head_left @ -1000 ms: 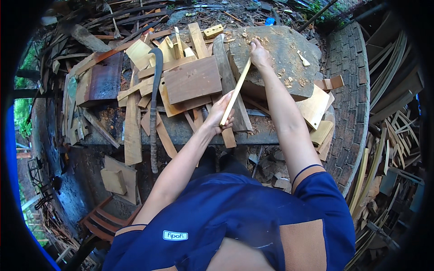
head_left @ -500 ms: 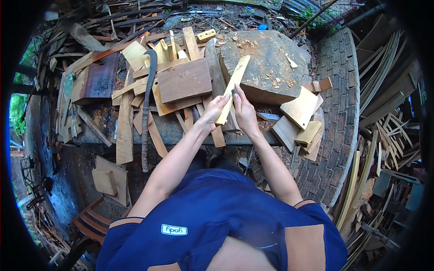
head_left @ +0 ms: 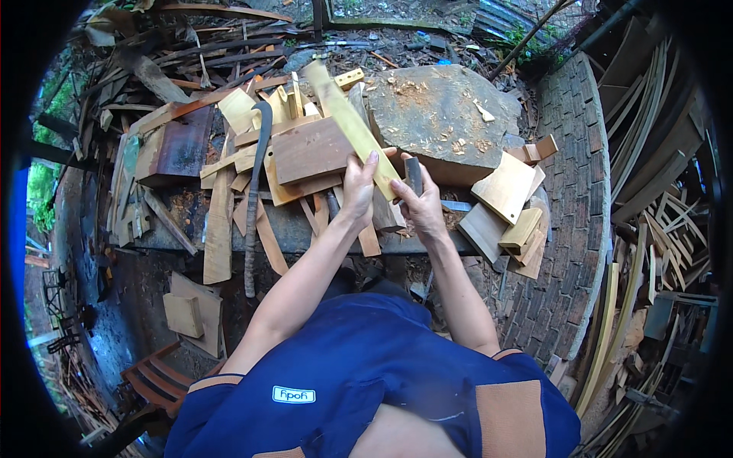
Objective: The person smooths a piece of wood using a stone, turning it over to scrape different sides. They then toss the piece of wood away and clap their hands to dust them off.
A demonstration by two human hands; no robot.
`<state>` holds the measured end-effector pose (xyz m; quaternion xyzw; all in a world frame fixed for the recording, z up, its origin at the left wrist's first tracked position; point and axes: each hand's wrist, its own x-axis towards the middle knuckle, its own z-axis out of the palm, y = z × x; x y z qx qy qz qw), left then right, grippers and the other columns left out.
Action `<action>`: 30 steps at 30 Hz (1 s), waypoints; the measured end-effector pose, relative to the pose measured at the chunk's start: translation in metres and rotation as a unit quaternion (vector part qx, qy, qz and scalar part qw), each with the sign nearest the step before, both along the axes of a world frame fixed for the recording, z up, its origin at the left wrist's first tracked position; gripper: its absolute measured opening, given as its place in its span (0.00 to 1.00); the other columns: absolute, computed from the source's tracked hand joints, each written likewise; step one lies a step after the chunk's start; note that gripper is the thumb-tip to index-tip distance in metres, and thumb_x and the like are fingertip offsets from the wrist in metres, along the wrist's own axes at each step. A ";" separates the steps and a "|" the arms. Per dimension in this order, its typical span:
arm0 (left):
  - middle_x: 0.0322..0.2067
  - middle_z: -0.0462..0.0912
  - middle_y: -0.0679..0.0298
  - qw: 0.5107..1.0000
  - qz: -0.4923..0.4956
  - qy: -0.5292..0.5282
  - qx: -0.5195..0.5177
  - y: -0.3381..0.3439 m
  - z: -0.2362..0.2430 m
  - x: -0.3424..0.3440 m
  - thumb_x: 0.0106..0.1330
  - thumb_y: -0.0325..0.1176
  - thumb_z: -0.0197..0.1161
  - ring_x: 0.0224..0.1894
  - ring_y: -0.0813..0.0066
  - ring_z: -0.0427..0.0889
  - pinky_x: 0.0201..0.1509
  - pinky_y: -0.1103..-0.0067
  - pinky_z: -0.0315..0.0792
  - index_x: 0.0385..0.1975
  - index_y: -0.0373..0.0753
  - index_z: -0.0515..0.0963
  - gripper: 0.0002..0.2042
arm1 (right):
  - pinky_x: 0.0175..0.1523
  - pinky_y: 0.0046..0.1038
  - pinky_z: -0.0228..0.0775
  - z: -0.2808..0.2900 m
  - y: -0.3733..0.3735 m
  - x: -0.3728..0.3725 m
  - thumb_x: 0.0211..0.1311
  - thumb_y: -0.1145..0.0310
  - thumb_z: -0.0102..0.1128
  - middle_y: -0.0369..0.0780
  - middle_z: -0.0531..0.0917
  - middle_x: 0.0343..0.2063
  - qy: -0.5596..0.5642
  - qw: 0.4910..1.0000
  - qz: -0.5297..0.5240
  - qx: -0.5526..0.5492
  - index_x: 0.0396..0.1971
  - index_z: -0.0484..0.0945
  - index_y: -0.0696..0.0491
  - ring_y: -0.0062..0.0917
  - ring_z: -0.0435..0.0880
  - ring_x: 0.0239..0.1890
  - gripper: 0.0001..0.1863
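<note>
A pale yellow wooden strip point(head_left: 353, 126) slants up and away to the left, its far end blurred by motion. My left hand point(head_left: 359, 185) grips it near its lower part, thumb along the edge. At the strip's near end, the thumb of my right hand point(head_left: 424, 206) presses on it. Between the fingers of that same hand stands a short dark grey stick-like piece point(head_left: 413, 175), whose kind I cannot make out. Beneath the strip lies a flat brown wooden block point(head_left: 309, 149). Right of it is a big wooden chopping block point(head_left: 443, 107) strewn with shavings.
A long curved dark blade with a wrapped handle point(head_left: 250, 229) lies across the bench to the left. Beyond it sits a dark reddish timber block point(head_left: 179, 145). Cut boards point(head_left: 505, 187) are stacked at right, beside a curved brick surface point(head_left: 569, 198). Scrap wood surrounds everything.
The strip's far end has swung from right to left and blurs. My right hand has turned, and the dark piece in it now stands upright, more exposed.
</note>
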<state>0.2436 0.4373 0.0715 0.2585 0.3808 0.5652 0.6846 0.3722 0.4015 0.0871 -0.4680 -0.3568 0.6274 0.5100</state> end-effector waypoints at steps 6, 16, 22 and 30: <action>0.37 0.83 0.55 0.960 -0.240 0.045 -0.138 -0.019 0.008 -0.054 0.65 0.46 0.60 0.37 0.73 0.82 0.42 0.76 0.78 0.38 0.34 0.77 0.18 | 0.26 0.15 0.61 0.013 0.028 0.036 0.57 0.67 0.66 0.31 0.75 0.27 -0.134 0.985 0.042 0.097 0.60 0.67 0.50 0.10 0.69 0.23 0.30; 0.18 0.78 0.54 0.656 -0.016 0.569 0.496 0.033 -0.022 -0.007 0.47 0.37 0.71 0.22 0.48 0.77 0.30 0.62 0.72 0.45 0.38 0.73 0.24 | 0.58 0.28 0.65 0.003 0.066 0.031 0.56 0.69 0.62 0.45 0.78 0.49 -0.318 0.921 0.098 0.201 0.58 0.68 0.57 0.26 0.76 0.52 0.28; 0.29 0.81 0.51 0.663 -0.127 0.697 0.240 0.080 -0.060 0.025 0.52 0.43 0.67 0.34 0.53 0.83 0.37 0.63 0.76 0.36 0.41 0.73 0.17 | 0.50 0.31 0.67 -0.050 0.085 0.066 0.67 0.45 0.46 0.42 0.81 0.36 -0.285 0.942 -0.163 -0.067 0.55 0.70 0.60 0.29 0.78 0.41 0.32; 0.40 0.67 0.64 0.549 0.007 0.732 0.403 0.126 -0.104 0.027 0.64 0.54 0.53 0.47 0.67 0.67 0.50 0.71 0.62 0.48 0.46 0.75 0.21 | 0.56 0.38 0.65 -0.085 0.090 0.067 0.70 0.48 0.42 0.54 0.76 0.46 -0.485 0.852 -0.196 0.016 0.57 0.69 0.58 0.46 0.75 0.50 0.29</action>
